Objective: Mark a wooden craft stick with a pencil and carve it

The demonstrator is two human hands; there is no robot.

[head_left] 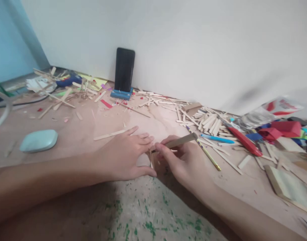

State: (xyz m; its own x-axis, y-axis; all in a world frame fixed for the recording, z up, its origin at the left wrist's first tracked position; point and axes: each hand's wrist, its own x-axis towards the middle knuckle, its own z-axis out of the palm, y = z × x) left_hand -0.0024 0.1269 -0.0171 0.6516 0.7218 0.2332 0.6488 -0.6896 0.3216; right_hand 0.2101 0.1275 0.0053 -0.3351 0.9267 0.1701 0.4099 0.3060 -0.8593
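Observation:
My left hand (125, 152) lies flat on the table, fingers stretched out and thumb apart. A thin wooden stick (151, 161) runs between its thumb and fingertips; whether the fingers press on it I cannot tell. My right hand (184, 157) is closed around a tool with a thick tan handle (182, 140), held slanting like a pen. Its narrow dark end meets the stick beside my left fingertips; the tool's exact kind is unclear. Just beyond my left hand rests a loose craft stick (109, 135).
A phone (124, 69) stands upright in a blue holder (122, 94) by the wall. Craft sticks (210, 123) are heaped at right, near a pencil (208, 154), a blue pen (217, 138) and a red-handled tool (245, 142). A pale green case (39, 140) sits at left.

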